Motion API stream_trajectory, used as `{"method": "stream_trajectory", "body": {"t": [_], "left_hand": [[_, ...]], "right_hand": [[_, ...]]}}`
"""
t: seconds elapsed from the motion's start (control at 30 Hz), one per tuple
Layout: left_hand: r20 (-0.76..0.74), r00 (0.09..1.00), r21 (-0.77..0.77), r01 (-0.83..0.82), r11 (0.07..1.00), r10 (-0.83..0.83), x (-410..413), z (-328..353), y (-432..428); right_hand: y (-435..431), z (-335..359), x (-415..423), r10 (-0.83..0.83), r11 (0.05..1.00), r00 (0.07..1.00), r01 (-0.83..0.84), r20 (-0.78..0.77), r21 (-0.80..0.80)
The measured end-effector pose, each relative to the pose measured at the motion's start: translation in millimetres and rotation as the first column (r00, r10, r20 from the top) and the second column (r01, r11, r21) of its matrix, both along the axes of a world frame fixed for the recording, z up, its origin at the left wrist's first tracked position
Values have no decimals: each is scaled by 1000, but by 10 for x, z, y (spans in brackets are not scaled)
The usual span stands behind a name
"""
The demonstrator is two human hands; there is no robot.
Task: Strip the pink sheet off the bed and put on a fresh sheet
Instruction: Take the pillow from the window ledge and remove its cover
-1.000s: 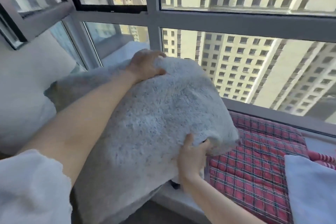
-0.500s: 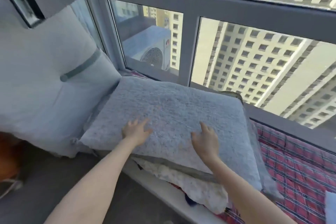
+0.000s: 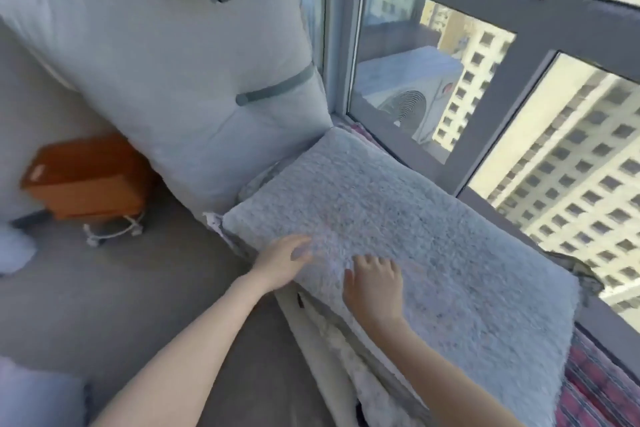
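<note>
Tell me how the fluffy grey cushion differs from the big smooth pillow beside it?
The fluffy cushion is shaggy; the smooth pillow is plain cloth with a dark strap. The fluffy cushion lies flat by the window; the smooth pillow stands leaning. The left hand and right hand rest on the fluffy cushion; neither touches the smooth pillow. Both are pale grey.

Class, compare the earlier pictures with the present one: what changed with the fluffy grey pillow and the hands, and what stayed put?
The fluffy grey pillow, gripped and held up a second ago, came down and now lies flat. The left hand and right hand let go of it and now lie open at its near edge. The big pale cushion and the red plaid cover stayed put.
</note>
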State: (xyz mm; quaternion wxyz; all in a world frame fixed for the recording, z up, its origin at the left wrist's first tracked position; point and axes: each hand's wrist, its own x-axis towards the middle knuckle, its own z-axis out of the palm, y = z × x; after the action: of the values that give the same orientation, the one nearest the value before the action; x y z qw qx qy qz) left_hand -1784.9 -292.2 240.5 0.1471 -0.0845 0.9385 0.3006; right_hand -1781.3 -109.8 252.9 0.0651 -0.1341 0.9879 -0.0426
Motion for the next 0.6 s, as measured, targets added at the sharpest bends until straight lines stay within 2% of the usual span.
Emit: {"method": "stream_trajectory", "body": {"t": [0.1,0.2,0.23,0.33,0.4,0.5,0.6], "left_hand": [[-81,963,34,-257,966,259,714,76,-549],[-75,822,83,-559,825,564,1715,146,-1142],[-87,751,112,-646,755,655,2117,186,-1319],[-139,515,97,-843,529,846,3499,346,-1649],[-170,346,69,-930,362,923,4522,420,-1674],[-208,81,65,-993,97,975,5986,518,-1428],[-221,-142,89,-988,-125,965,7343,614,-976]], "right_hand": [[-782,173,274,242,959,969,-248,-58,-138],[-1547,236,811,499,840,860,-510,-108,-184],[-1776,249,1035,564,800,824,-561,-52,-213],[-2347,363,1872,742,641,668,-733,-62,-226],[-2636,360,2543,846,490,527,-826,-76,-280],[-2901,371,3695,948,287,315,-908,-49,-305],[-3005,374,4931,994,90,106,-941,-32,-326]]}}
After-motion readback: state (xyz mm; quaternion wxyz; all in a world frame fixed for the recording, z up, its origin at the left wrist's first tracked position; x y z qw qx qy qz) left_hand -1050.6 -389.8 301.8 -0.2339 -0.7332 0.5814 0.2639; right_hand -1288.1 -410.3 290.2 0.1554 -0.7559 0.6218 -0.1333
